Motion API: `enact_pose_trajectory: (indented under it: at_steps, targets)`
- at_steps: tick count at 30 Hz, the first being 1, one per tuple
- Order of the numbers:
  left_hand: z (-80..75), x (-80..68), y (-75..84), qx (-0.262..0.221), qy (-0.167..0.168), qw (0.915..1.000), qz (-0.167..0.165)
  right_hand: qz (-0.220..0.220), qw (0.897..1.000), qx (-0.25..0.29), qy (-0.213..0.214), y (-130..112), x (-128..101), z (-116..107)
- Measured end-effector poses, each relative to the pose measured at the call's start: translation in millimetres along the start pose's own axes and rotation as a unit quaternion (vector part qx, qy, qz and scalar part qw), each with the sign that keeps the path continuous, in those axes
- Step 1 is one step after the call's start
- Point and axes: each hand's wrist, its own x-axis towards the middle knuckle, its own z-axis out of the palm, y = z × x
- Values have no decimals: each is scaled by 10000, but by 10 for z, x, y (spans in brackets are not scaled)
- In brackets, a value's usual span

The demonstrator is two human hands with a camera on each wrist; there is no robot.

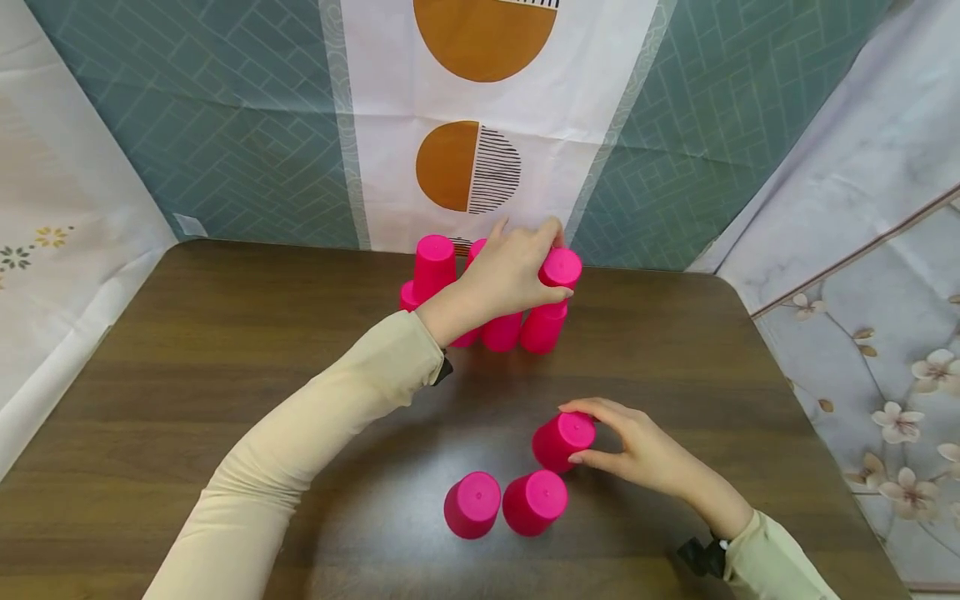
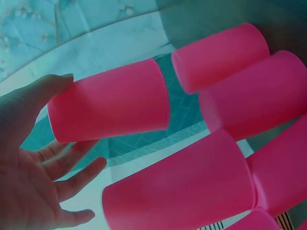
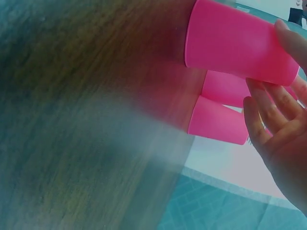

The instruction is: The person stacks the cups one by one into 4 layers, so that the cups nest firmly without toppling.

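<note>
**Pink cup stack partly built, three cups yet to go up**

You are at a dark wooden table (image 1: pixel 225 350) with patterned cloth hung behind it. At the far edge stands a stack of upturned pink plastic cups (image 1: pixel 501 327): a bottom row with second-tier cups on top. Exactly how many are in the row is hidden behind your arm.

Your left hand (image 1: pixel 510 271) reaches over the stack, its thumb and fingers curled around the second-tier cup (image 1: pixel 559 268) on the right side, which sits on the row below.

Near you, your right hand (image 1: pixel 637 446) pinches a tilted cup (image 1: pixel 562 440) between thumb and fingertips, with its rim low near the table. Just beside it stand two loose cups (image 1: pixel 502 502), upside down and touching.

Judging by this, the base is laid and the second tier is underway, while three cups near you remain unstacked.
</note>
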Motion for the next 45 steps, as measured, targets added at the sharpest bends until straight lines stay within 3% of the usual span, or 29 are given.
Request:
enact_pose_trajectory:
  at_steps: [4,11,20,25,30,40,45]
  targets:
    - [69,28,-6,318,56,9994,-106,97,9999,-7,-48,-3,-7,-6]
    - [152,79,-30,628,-166,9971,-408,24,10000,43,67,-41,-10,7]
    - [162,129,-74,-355,-479,9967,-548,19,9999,-33,115,-45,7,14]
    - [156,144,-71,98,-448,9978,-481,31,9998,-130,122,-46,3,18]
    - [138,174,-81,582,-679,9944,-568,181,9997,-169,54,-46,-5,16]
    - [102,138,-44,1095,-850,9884,-621,305,9995,-114,15,-60,-11,16]
    - [81,122,-45,1102,-942,9872,-658,324,9994,-132,26,-67,-16,21]
